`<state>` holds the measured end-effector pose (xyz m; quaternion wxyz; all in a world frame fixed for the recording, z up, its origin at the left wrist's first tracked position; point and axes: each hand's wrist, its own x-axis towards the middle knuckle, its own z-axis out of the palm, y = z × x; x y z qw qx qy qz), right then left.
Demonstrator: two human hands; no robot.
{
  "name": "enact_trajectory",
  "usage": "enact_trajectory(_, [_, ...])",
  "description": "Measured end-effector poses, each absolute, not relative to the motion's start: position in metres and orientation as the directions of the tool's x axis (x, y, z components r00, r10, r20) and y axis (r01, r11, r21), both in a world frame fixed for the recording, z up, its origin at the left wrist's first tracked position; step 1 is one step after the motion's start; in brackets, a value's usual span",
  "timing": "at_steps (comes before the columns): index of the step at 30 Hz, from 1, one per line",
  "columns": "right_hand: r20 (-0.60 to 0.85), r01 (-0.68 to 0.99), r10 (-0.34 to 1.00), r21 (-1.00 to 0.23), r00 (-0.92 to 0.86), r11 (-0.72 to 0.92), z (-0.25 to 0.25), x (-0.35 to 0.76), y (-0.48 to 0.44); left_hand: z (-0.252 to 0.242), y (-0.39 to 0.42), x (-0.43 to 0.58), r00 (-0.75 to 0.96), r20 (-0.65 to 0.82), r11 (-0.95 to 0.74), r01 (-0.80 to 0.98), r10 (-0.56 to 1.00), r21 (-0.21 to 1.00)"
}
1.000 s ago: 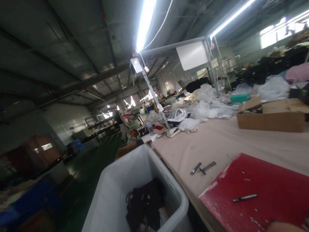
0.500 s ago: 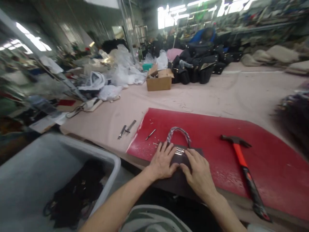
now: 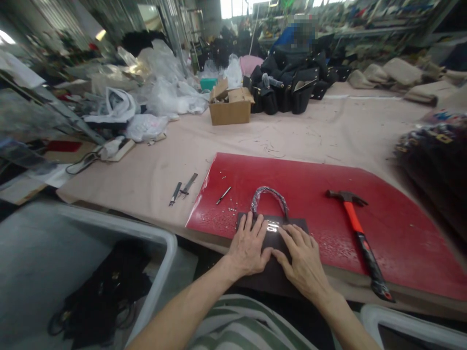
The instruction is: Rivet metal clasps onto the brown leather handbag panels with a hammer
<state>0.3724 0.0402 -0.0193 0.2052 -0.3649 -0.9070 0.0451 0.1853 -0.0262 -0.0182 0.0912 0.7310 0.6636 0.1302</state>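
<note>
Handbag (image 3: 272, 228), dark and flat, lies at the near edge of the red mat (image 3: 383, 233), with its wrapped handle (image 3: 270, 194) arched away from the person and a shiny metal clasp (image 3: 272, 227) on its front. At far left a grey bin (image 3: 160, 272) holds dark bags beside the table (image 3: 153, 175). On the cloth near the mat's left edge lie 2 small metal tools (image 3: 182, 187), and a thin metal punch (image 3: 223, 195) rests on the mat itself. The left hand (image 3: 250, 248) lies flat on the handbag, fingers spread, tips just left of the clasp. The right hand (image 3: 302, 260) presses down beside it, fingers together and pointing at the clasp. Further right a hammer (image 3: 355, 233) with an orange handle lies on the mat, apart from both hands.
</note>
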Motion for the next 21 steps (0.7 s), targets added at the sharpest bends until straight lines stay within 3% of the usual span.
enact_trajectory(5, [0.383,0.63,0.673,-0.251,-0.633,0.735,-0.021,0.354,0.058,-0.011,-0.016,0.197,0.131,0.079,-0.151,0.925,0.988,0.349])
enact_trajectory(17, [0.447,0.576,0.545,-0.078,-0.709,0.814,-0.049,0.362,0.081,-0.012,-0.018,0.178,0.131,0.216,-0.229,0.818,0.968,0.528])
enact_trajectory(21, [0.416,0.609,0.573,-0.058,-0.706,0.791,-0.04,0.356,0.076,-0.004,-0.02,0.133,-0.082,0.362,-0.171,0.771,0.928,0.613])
